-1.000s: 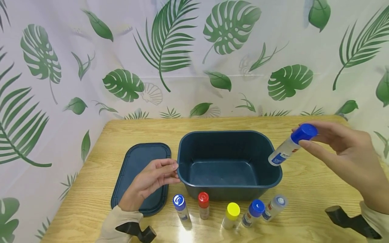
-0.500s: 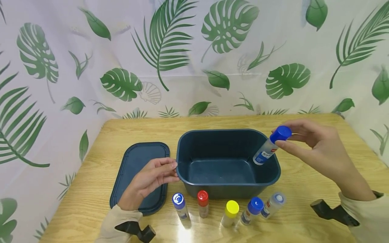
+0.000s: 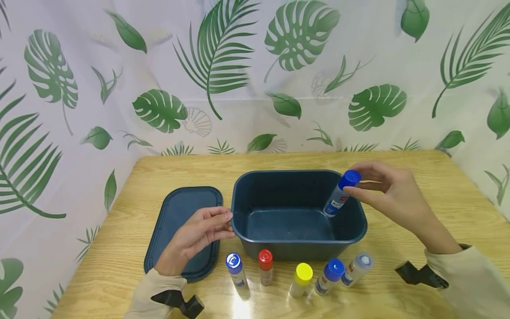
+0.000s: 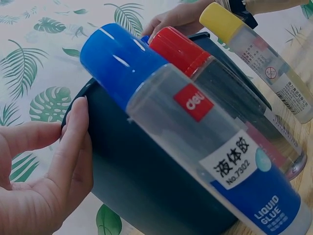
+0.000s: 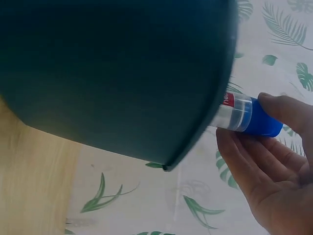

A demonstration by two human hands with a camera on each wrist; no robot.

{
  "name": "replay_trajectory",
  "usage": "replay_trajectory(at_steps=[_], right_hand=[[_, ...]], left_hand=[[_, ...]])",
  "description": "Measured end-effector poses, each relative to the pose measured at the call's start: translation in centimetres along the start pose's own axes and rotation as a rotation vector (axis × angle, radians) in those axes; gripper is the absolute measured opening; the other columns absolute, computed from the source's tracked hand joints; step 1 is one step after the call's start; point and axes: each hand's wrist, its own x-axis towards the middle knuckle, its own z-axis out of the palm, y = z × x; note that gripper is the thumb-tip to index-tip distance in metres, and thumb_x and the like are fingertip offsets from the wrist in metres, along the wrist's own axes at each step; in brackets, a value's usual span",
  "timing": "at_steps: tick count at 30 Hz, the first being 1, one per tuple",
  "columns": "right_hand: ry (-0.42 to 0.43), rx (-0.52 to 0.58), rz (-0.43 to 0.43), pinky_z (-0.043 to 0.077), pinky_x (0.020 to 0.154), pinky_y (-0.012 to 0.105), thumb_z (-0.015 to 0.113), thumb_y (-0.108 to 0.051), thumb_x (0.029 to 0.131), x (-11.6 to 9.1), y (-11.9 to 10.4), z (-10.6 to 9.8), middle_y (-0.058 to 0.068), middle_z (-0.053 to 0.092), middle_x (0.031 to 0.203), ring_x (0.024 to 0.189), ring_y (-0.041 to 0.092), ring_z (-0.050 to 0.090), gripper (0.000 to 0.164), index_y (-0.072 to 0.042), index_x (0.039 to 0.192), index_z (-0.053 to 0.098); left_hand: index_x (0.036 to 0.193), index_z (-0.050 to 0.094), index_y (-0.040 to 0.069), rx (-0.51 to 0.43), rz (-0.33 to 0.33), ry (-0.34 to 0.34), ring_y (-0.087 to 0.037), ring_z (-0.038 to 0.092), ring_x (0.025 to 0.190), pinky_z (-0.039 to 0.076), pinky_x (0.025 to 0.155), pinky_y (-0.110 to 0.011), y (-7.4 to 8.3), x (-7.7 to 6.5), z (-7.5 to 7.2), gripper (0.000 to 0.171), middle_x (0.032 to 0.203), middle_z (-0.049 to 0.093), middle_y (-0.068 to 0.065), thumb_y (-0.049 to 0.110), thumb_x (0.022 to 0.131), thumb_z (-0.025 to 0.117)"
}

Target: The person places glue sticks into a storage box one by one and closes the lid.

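A dark teal plastic bin (image 3: 295, 251) stands on the table, its inside bare apart from the bottle dipping into it. My left hand (image 3: 199, 235) pinches the bin's left rim between thumb and fingers, as the left wrist view confirms. At the opposite end, my right hand (image 3: 394, 199) grips a blue-capped liquid glue bottle (image 3: 337, 200) by its cap. That bottle tilts, its lower part inside the bin near the right wall; in the right wrist view the wall hides its lower half.
In front of the bin stand a blue-capped glue bottle (image 3: 237, 271), a red-capped one (image 3: 265, 267), a yellow-capped one (image 3: 300, 280), another blue-capped one (image 3: 330, 276) and a clear-capped one (image 3: 357, 269). A dark lid (image 3: 183, 208) lies left. A leaf-print cloth (image 3: 239, 88) hangs behind.
My right hand has carried the blue-capped glue bottle leftward, from over the bin's right rim into the bin, and the bottle leans less. My left hand stays on the rim.
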Motion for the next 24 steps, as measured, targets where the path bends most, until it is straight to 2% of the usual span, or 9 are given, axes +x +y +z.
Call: replay_trajectory(at_steps=[7, 10, 14, 19, 24], right_hand=[[0.001, -0.058, -0.047, 0.053, 0.073, 0.012, 0.077, 0.002, 0.079, 0.0, 0.7, 1.2, 0.010, 0.070, 0.103, 0.088, -0.005, 0.064, 0.035, -0.002, 0.113, 0.067], [0.004, -0.080, -0.065, 0.053, 0.074, 0.012, 0.077, 0.001, 0.079, 0.2, 0.9, 1.6, 0.011, 0.070, 0.103, 0.087, -0.005, 0.064, 0.033, -0.002, 0.111, 0.068], [0.008, -0.137, -0.086, 0.054, 0.072, 0.015, 0.079, 0.001, 0.077, 0.3, 1.3, 2.2, 0.009, 0.070, 0.102, 0.083, 0.006, 0.067, 0.034, -0.002, 0.108, 0.068], [-0.002, -0.169, -0.125, 0.058, 0.069, 0.031, 0.080, 0.006, 0.073, 0.5, 1.8, 2.8, 0.012, 0.070, 0.098, 0.080, 0.024, 0.070, 0.035, 0.000, 0.105, 0.067], [-0.043, -0.203, -0.168, 0.059, 0.067, 0.036, 0.080, 0.009, 0.069, 0.6, 2.2, 3.2, 0.014, 0.070, 0.096, 0.080, 0.026, 0.071, 0.037, 0.002, 0.102, 0.066]], left_hand=[[0.100, 0.061, 0.001, 0.002, -0.003, 0.001, -0.014, 0.067, 0.080, 0.058, 0.079, -0.028, 0.0, 0.0, 0.1, 0.013, 0.085, 0.065, -0.005, 0.000, 0.099, 0.049], [0.100, 0.061, 0.002, 0.000, -0.004, 0.003, -0.014, 0.067, 0.080, 0.058, 0.079, -0.028, 0.0, 0.0, 0.1, 0.013, 0.086, 0.065, -0.005, 0.000, 0.099, 0.049], [0.099, 0.062, 0.003, 0.001, -0.006, 0.008, -0.014, 0.067, 0.080, 0.058, 0.079, -0.028, -0.1, 0.0, 0.1, 0.014, 0.085, 0.065, -0.005, 0.000, 0.099, 0.048], [0.099, 0.062, 0.003, 0.004, -0.004, 0.013, -0.014, 0.066, 0.080, 0.058, 0.079, -0.028, 0.0, 0.0, 0.1, 0.014, 0.085, 0.065, -0.005, 0.000, 0.099, 0.048], [0.100, 0.062, 0.003, 0.001, 0.000, 0.010, -0.014, 0.067, 0.080, 0.058, 0.079, -0.027, -0.1, 0.1, 0.1, 0.015, 0.086, 0.065, -0.005, -0.001, 0.099, 0.047]])
